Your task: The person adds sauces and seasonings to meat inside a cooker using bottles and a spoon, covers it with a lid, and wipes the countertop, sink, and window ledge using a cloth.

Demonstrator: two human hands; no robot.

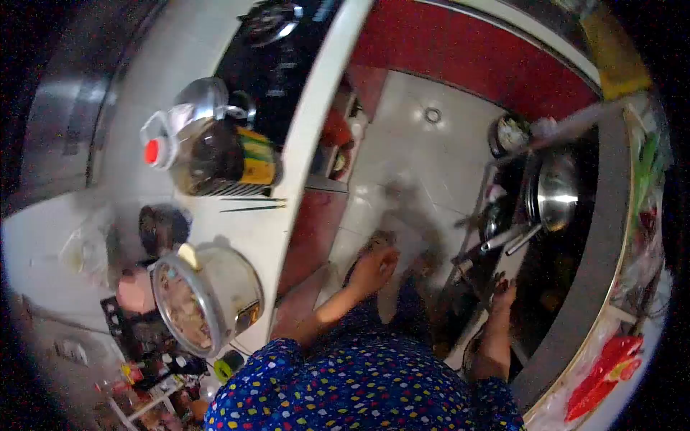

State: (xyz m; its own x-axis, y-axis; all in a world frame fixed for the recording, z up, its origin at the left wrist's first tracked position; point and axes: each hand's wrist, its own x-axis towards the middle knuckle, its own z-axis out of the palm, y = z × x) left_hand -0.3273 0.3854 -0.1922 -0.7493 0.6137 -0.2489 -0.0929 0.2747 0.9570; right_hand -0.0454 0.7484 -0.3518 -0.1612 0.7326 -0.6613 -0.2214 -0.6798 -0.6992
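My left hand [377, 267] hangs in front of my body above the tiled floor, its fingers curled in with nothing showing in them. Farther right, my right hand [504, 293] is at the light front edge of a low dark rack, fingers partly stretched and their tips in shadow. Just beyond it on the rack, two pan handles [512, 239] point toward me. Shiny steel pans [558, 192] stand on edge behind these handles.
On the left counter [237, 228] are a large oil bottle [226, 156], chopsticks [251, 205], a lidded pot [226, 291] and a black stove [273, 79]. A drain [432, 115] lies in the floor. A bowl [509, 135] sits near the red cabinets [460, 50]. Red packaging [604, 377] lies at right.
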